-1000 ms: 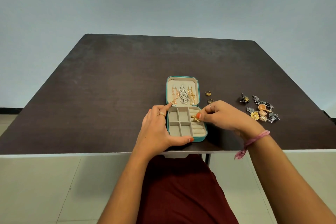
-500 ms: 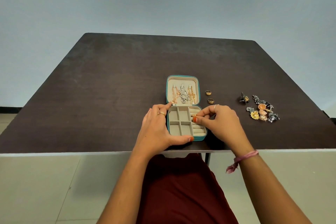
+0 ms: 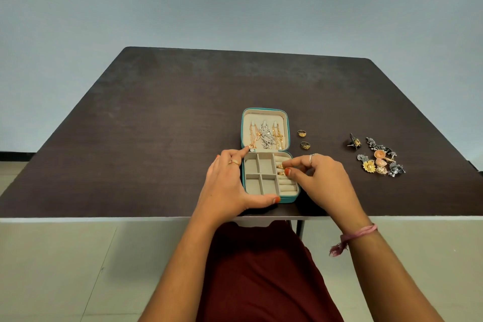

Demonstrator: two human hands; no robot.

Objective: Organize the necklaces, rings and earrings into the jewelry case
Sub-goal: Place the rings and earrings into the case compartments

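A teal jewelry case (image 3: pixel 287 200) lies open near the table's front edge. Gold and silver necklaces (image 3: pixel 266 136) hang in its lid. Two gold rings (image 3: pixel 281 170) sit in the ring rolls on its right side. My left hand (image 3: pixel 230 183) grips the case's left side, thumb along the front wall. My right hand (image 3: pixel 318 178) reaches in from the right, its thumb and forefinger pinching at those rings. Two more gold rings (image 3: pixel 303 139) lie on the table just right of the lid. A pile of earrings (image 3: pixel 379 159) lies farther right.
The dark table (image 3: pixel 156 125) ends in a front edge right below the case. A table leg (image 3: pixel 300 227) shows under that edge. Several compartments on the case's left side hold nothing.
My right hand moved left and lower over the ring rolls with a gold ring; now a second ring sits in the rolls. The left hand and the case stayed still.
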